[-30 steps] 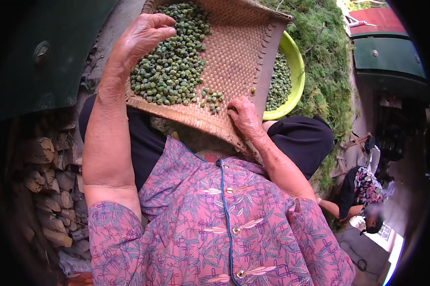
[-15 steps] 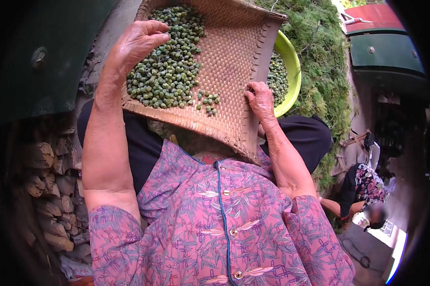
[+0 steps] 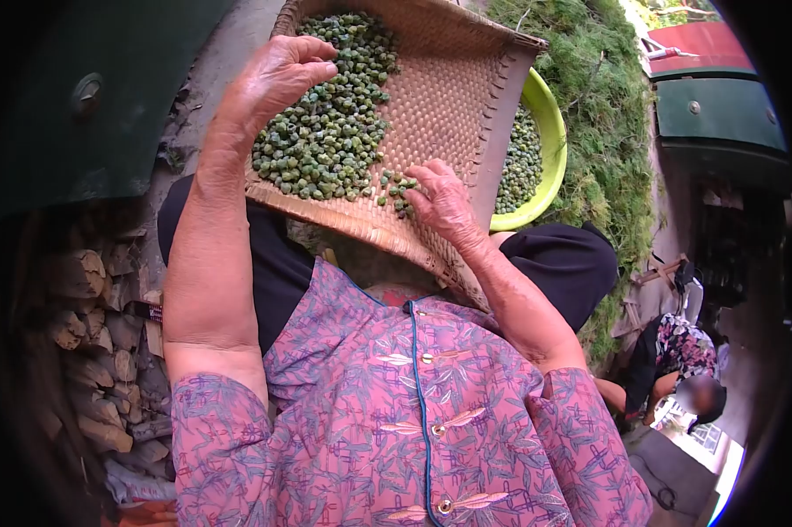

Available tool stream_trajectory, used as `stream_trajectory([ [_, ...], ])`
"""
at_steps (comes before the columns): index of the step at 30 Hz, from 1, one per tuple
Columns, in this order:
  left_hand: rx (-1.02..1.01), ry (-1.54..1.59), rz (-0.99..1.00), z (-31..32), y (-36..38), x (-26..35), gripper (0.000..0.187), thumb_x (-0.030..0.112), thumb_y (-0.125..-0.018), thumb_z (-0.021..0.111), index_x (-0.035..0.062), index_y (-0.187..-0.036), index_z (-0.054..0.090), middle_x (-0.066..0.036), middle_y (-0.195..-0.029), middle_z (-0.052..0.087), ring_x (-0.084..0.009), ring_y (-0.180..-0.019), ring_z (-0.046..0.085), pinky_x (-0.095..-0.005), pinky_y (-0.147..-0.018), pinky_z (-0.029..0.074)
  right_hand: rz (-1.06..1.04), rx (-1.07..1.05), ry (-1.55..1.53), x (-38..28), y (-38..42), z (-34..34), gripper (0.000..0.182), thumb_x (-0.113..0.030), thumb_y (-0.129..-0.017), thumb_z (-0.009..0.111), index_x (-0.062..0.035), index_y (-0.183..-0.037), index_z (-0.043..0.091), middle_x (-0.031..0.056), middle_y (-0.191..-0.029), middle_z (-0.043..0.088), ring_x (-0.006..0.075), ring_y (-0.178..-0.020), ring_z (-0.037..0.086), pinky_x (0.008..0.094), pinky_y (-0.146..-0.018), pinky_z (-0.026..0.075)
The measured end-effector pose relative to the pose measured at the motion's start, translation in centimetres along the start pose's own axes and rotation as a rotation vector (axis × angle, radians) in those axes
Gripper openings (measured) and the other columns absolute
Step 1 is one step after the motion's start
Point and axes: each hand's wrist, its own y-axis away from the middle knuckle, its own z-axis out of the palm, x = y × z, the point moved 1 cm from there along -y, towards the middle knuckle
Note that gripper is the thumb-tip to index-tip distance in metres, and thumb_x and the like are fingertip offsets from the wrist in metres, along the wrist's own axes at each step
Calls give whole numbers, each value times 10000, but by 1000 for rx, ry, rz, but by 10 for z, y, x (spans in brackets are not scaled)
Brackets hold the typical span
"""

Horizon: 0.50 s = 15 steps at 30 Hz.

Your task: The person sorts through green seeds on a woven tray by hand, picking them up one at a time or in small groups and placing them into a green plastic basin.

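Right hand [image 3: 444, 202] shifted inward, loosely spread by round green pods [image 3: 398, 188], woven tray [image 3: 444, 101], left hand [image 3: 282, 77] slightly parted

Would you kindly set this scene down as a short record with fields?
Container: woven tray
Contents: large heap of small green pieces
Loose pieces: a few, beside the heap
Left hand: over the heap; grip unclear
Right hand: at the loose pieces, thumb and fingers apart
Beside tray: yellow-green basin with more green pieces
Surroundings: stacked wood, greenery, another person
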Motion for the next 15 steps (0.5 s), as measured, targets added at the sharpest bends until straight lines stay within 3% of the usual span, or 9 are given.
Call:
stream_trajectory([
  [4,5,-2,-3,1,0,1,359,230,-832,629,-8,-1100,609,-81,-994,642,-155,-947,574,-285,-849,434,-117,56,107,-18,-12,17,324,-183,-735,686,-64,-1027,611,121,-1002,547,322,-972,497,405,-845,417],
  [10,-9,-39,-19,0,-5,0,360,229,-832,627,-4,-1106,607,-82,-1007,643,-157,-956,577,-289,-850,437,-7,-25,160,-24,-23,25,336,-239,-735,682,-56,-1008,614,127,-950,544,322,-954,497,407,-839,415],
  [12,-20,-23,-7,0,-4,0,347,222,-835,622,-8,-1095,608,-77,-992,645,-152,-948,576,-285,-846,437,-9,-43,118,-23,-23,28,296,-282,-711,671,-55,-895,628,129,-928,542,316,-933,510,422,-806,430],
  [15,-25,-38,-18,1,-5,-2,343,219,-836,620,-7,-1093,608,-74,-983,644,-149,-945,574,-281,-847,436,-12,-131,106,-27,-18,25,280,-279,-713,652,-47,-869,635,135,-912,546,322,-931,517,430,-807,434],
])
